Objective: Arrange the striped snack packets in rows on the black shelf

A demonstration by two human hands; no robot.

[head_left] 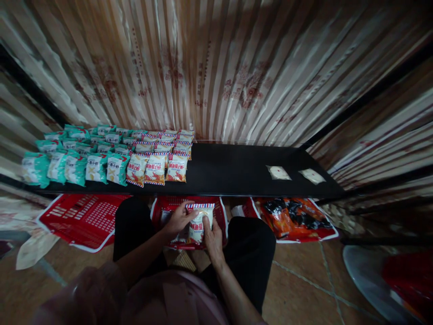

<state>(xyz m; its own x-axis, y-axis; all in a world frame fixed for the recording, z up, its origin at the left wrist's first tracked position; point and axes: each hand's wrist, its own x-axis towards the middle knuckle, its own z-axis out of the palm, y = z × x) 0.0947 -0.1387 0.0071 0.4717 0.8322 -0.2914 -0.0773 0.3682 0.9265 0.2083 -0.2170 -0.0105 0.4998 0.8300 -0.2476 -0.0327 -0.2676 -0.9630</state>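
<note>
Between my knees, over a red basket (221,216), I hold a white and red snack bag (196,230) with a striped top edge. My left hand (179,220) grips its upper left side, and my right hand (212,234) has the thumb on its front right. Ahead on the black shelf (233,167) stand similar white and red snack bags (154,168) in rows. Left of them are rows of teal snack bags (96,168). The basket's contents below the held bag are mostly hidden.
Two flat pale packets (278,172) lie on the shelf's right part. Under the shelf, a red basket (84,221) stands left and another with orange and black packages (287,219) right. A pale tub (365,275) is at lower right. Striped curtains (216,67) hang behind.
</note>
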